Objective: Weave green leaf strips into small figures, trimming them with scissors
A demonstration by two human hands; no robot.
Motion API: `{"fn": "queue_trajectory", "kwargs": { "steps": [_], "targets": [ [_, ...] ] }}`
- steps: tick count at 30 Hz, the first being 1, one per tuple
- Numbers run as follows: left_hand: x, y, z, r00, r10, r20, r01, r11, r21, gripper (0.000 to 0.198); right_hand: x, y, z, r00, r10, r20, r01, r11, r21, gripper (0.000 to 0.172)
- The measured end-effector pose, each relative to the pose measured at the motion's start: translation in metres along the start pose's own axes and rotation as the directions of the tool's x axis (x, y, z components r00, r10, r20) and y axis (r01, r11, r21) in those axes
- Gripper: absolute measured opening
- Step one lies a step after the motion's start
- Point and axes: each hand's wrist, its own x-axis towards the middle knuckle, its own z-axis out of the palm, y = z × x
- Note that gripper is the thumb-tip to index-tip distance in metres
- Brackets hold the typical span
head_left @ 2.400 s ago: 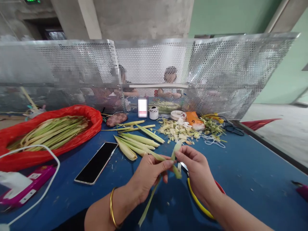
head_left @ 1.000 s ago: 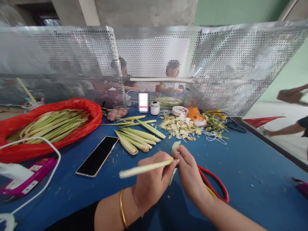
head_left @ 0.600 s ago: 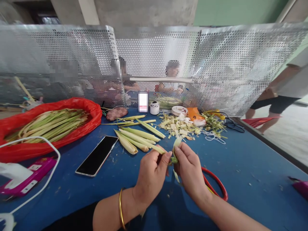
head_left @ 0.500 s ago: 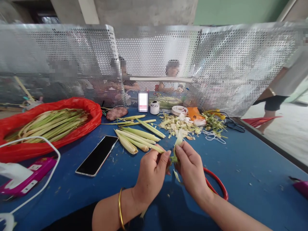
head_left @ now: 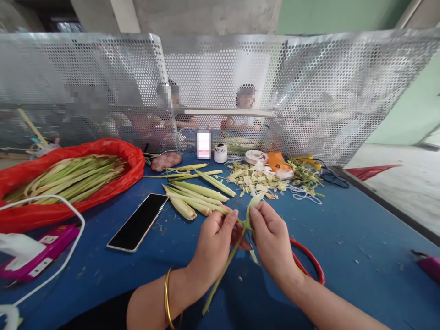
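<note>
- My left hand [head_left: 213, 240] and right hand [head_left: 271, 238] each pinch one pale green leaf strip [head_left: 222, 275] between thumb and forefinger. The fingertips almost meet at centre frame, above the blue tabletop [head_left: 360, 229].
- A second ago the long tail stuck out level to the left. Now it has swung down, so I judge the strip turned about the pinch.
- The long axis runs diagonally: the short tip points up and the tail points to the lower left.
- A red loop handle [head_left: 311, 263] lies just under the right hand.
</note>
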Motion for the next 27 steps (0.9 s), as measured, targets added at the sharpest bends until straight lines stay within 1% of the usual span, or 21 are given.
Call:
{"fn": "queue_trajectory", "kwargs": {
  "steps": [2,3,5,7,10,12,14,17,21,23,27],
  "targets": [
    [0.0002,0.0019,0.0011,0.993,-0.073,0.089,0.079,0.995,-0.060,0.035,0.0007,0.0000,-0.0012,1.000,-0.017,0.002,0.017,0.999,-0.050,0.029],
    [0.0006,0.0023,0.0015,0.988,-0.096,0.124,0.104,0.992,-0.065,0.037,0.0009,-0.0002,-0.0015,1.000,-0.022,0.008,0.023,0.998,-0.055,0.028],
    [0.0018,0.0018,0.0019,0.981,-0.116,0.156,0.124,0.991,-0.043,0.037,0.0013,-0.0006,-0.0018,0.999,-0.038,0.016,0.039,0.997,-0.064,0.028],
    [0.0028,0.0004,0.0018,0.984,-0.112,0.141,0.115,0.993,-0.019,0.035,0.0014,-0.0003,-0.0023,0.997,-0.075,0.004,0.075,0.992,-0.101,0.028],
    [0.0026,-0.0008,0.0012,0.990,-0.093,0.105,0.098,0.994,-0.045,0.033,0.0015,0.0013,-0.0037,0.987,-0.156,-0.034,0.148,0.975,-0.168,0.028],
    [0.0016,0.0000,0.0008,0.989,-0.105,0.103,0.113,0.991,-0.076,0.032,0.0013,0.0016,-0.0044,0.991,-0.135,-0.017,0.131,0.979,-0.154,0.027],
    [0.0007,0.0016,0.0006,0.981,-0.135,0.142,0.148,0.985,-0.088,0.033,0.0012,0.0006,-0.0044,0.997,-0.071,0.028,0.073,0.991,-0.111,0.027],
    [0.0010,0.0034,0.0004,0.971,-0.158,0.182,0.170,0.984,-0.054,0.033,0.0012,-0.0024,-0.0033,0.998,-0.019,0.055,0.024,0.996,-0.089,0.028],
    [0.0032,0.0025,-0.0001,0.973,-0.153,0.171,0.157,0.988,-0.008,0.029,0.0015,-0.0046,-0.0025,0.998,0.014,0.067,-0.010,0.998,-0.056,0.028],
    [0.0038,0.0011,-0.0003,0.975,-0.149,0.164,0.152,0.988,-0.003,0.028,0.0019,-0.0039,-0.0034,0.998,-0.004,0.059,0.007,0.998,-0.061,0.028],
    [0.0043,0.0006,-0.0008,0.983,-0.136,0.126,0.136,0.991,0.010,0.026,0.0029,0.0003,-0.0066,0.996,-0.094,0.004,0.093,0.984,-0.155,0.027]
  ]
}}
